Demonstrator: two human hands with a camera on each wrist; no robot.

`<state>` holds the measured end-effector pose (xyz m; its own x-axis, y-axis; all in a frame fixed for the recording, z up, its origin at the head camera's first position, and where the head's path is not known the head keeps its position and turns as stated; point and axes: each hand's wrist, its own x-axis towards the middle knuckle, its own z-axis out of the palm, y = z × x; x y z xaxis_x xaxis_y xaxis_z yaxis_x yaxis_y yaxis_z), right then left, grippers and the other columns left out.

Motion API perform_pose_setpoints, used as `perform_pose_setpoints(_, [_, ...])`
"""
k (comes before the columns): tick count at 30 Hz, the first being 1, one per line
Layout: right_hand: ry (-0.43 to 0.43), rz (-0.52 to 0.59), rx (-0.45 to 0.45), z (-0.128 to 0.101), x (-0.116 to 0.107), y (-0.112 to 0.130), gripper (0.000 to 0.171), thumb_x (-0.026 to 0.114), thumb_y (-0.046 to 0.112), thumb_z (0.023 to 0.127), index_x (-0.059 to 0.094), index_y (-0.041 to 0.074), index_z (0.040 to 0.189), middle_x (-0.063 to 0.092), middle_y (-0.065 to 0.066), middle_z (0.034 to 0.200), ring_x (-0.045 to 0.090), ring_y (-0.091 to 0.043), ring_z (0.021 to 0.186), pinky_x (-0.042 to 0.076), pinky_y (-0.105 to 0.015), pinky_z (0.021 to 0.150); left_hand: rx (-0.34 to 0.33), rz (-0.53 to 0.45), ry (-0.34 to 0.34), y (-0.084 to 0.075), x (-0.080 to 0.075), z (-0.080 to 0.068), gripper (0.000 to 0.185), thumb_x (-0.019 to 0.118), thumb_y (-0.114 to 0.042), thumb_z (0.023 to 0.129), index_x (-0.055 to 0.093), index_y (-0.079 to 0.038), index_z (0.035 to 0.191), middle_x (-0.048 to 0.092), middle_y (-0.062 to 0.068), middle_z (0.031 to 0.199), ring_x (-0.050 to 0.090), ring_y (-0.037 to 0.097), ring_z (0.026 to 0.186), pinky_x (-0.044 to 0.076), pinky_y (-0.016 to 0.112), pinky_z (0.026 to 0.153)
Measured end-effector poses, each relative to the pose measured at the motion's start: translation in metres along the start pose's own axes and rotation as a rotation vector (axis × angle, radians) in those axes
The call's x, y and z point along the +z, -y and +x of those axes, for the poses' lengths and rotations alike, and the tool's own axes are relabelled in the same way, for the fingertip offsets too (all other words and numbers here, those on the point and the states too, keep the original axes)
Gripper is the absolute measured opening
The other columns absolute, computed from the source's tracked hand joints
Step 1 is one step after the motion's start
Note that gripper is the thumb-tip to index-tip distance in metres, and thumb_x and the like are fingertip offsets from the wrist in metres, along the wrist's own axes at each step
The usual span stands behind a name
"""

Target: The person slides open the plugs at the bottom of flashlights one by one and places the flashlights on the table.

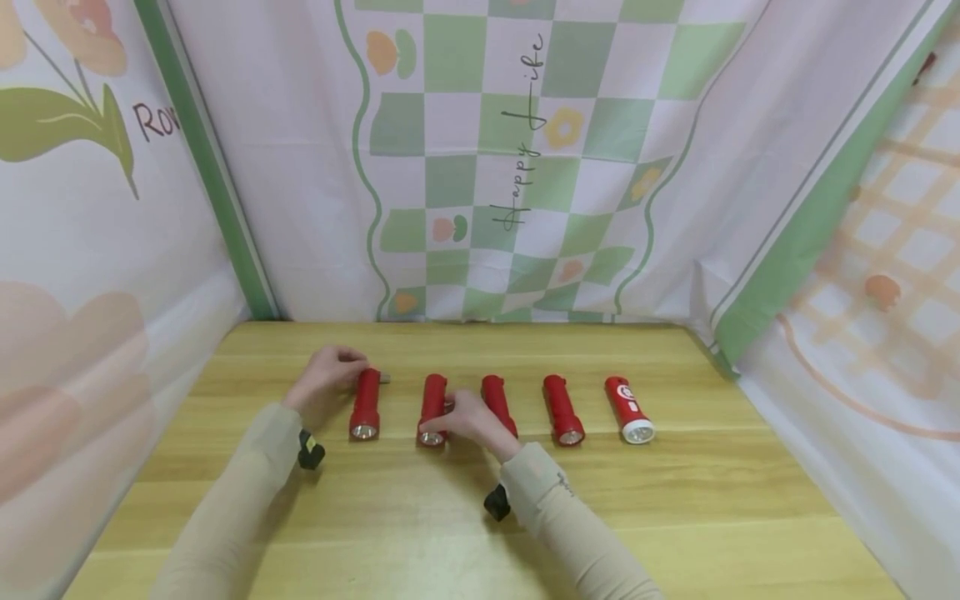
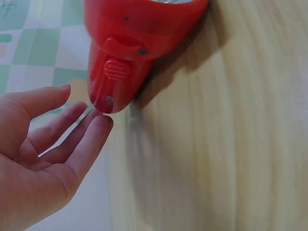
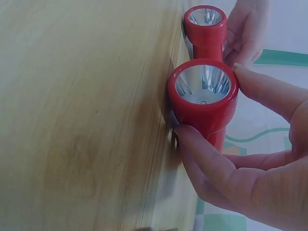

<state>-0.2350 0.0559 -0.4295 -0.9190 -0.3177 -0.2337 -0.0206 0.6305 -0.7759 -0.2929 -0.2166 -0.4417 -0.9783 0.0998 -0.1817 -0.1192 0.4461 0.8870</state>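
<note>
Several flashlights lie in a row on the wooden table, their lens ends toward me. At the leftmost red flashlight (image 1: 366, 402), my left hand (image 1: 330, 373) is by the tail end with fingers loosely bent; in the left wrist view its fingertips (image 2: 103, 126) are right at the tail, below the ridged switch (image 2: 117, 70). A small grey piece (image 1: 385, 377) sticks out beside that tail. My right hand (image 1: 472, 417) pinches the head of the second red flashlight (image 1: 434, 393) between thumb and fingers, its clear lens (image 3: 203, 85) facing the right wrist camera.
Right of my hands lie a third red flashlight (image 1: 497, 396), partly hidden by the right hand, another red one (image 1: 561, 408) and a red one with a white head (image 1: 628, 408). Printed curtains (image 1: 300, 167) hang behind and beside the wooden table (image 1: 420, 533).
</note>
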Motion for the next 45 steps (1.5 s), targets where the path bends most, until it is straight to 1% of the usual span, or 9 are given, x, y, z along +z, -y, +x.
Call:
perform_pose_setpoints(2, [-0.002, -0.001, 0.000, 0.000, -0.001, 0.000, 0.033, 0.081, 0.026, 0.080, 0.062, 0.004, 0.094, 0.058, 0.000, 0.078, 0.050, -0.014, 0.072, 0.043, -0.023, 0.063, 0.042, 0.057, -0.009, -0.004, -0.001, 0.001, 0.035, 0.060, -0.019, 0.097, 0.062, 0.004, 0.123, 0.065, 0.022, 0.120, 0.063, 0.029, 0.105, 0.055, 0.039, 0.094])
perform_pose_setpoints(4, [-0.002, -0.002, 0.000, 0.000, -0.001, 0.000, 0.033, 0.081, 0.026, 0.081, 0.062, 0.004, 0.095, 0.060, -0.001, 0.080, 0.051, -0.014, 0.074, 0.043, -0.023, 0.064, 0.113, 0.180, -0.039, -0.008, -0.001, 0.002, 0.035, 0.060, -0.021, 0.097, 0.063, 0.004, 0.122, 0.067, 0.024, 0.120, 0.064, 0.032, 0.107, 0.054, 0.042, 0.096])
perform_pose_setpoints(8, [-0.002, -0.001, -0.003, 0.001, -0.002, -0.001, 0.034, 0.081, 0.026, 0.081, 0.064, 0.003, 0.098, 0.063, -0.002, 0.083, 0.052, -0.015, 0.076, 0.044, -0.024, 0.066, 0.184, 0.251, -0.037, -0.017, 0.001, 0.004, 0.036, 0.060, -0.023, 0.098, 0.063, 0.003, 0.123, 0.067, 0.025, 0.122, 0.065, 0.036, 0.111, 0.055, 0.045, 0.098])
perform_pose_setpoints(14, [-0.002, 0.006, -0.009, 0.001, -0.003, 0.000, 0.034, 0.081, 0.026, 0.081, 0.064, 0.003, 0.099, 0.065, -0.004, 0.084, 0.054, -0.015, 0.075, 0.046, -0.024, 0.067, 0.206, 0.261, -0.009, -0.032, 0.009, 0.009, 0.037, 0.060, -0.024, 0.098, 0.063, 0.002, 0.124, 0.068, 0.024, 0.122, 0.066, 0.035, 0.109, 0.057, 0.043, 0.094])
perform_pose_setpoints(21, [-0.008, -0.011, -0.001, 0.001, -0.002, 0.000, 0.034, 0.080, 0.026, 0.081, 0.065, 0.002, 0.100, 0.067, -0.006, 0.089, 0.055, -0.014, 0.077, 0.046, -0.024, 0.068, 0.230, 0.208, 0.047, -0.042, 0.022, 0.014, 0.036, 0.060, -0.019, 0.098, 0.062, 0.006, 0.124, 0.067, 0.026, 0.123, 0.067, 0.040, 0.108, 0.059, 0.042, 0.093])
perform_pose_setpoints(29, [0.010, 0.025, 0.015, 0.000, -0.003, 0.001, 0.030, 0.080, 0.024, 0.081, 0.065, 0.004, 0.097, 0.064, -0.002, 0.081, 0.057, -0.016, 0.074, 0.047, -0.022, 0.064, 0.237, 0.259, 0.060, -0.050, 0.036, 0.020, 0.034, 0.064, -0.021, 0.096, 0.066, 0.003, 0.120, 0.070, 0.022, 0.119, 0.069, 0.029, 0.102, 0.060, 0.036, 0.086])
perform_pose_setpoints(33, [0.018, 0.033, 0.017, 0.000, -0.002, 0.000, 0.032, 0.080, 0.024, 0.082, 0.065, 0.003, 0.099, 0.066, -0.003, 0.083, 0.058, -0.015, 0.074, 0.047, -0.022, 0.065, 0.250, 0.271, 0.077, -0.051, 0.043, 0.022, 0.032, 0.064, -0.021, 0.095, 0.068, 0.004, 0.116, 0.071, 0.022, 0.115, 0.070, 0.030, 0.098, 0.060, 0.035, 0.084])
perform_pose_setpoints(39, [0.028, 0.048, 0.013, 0.000, -0.002, -0.001, 0.033, 0.080, 0.023, 0.081, 0.064, 0.002, 0.101, 0.065, -0.002, 0.083, 0.057, -0.015, 0.074, 0.047, -0.023, 0.065, 0.219, 0.287, 0.108, -0.050, 0.053, 0.025, 0.030, 0.066, -0.021, 0.093, 0.069, 0.001, 0.114, 0.072, 0.020, 0.110, 0.070, 0.032, 0.095, 0.060, 0.034, 0.081])
perform_pose_setpoints(45, [0.033, 0.048, 0.001, -0.001, -0.002, -0.002, 0.034, 0.081, 0.022, 0.080, 0.064, 0.002, 0.102, 0.066, -0.002, 0.083, 0.059, -0.016, 0.075, 0.048, -0.023, 0.065, 0.256, 0.308, 0.134, -0.048, 0.062, 0.027, 0.026, 0.067, -0.018, 0.093, 0.070, 0.003, 0.109, 0.074, 0.019, 0.104, 0.070, 0.030, 0.090, 0.059, 0.031, 0.077])
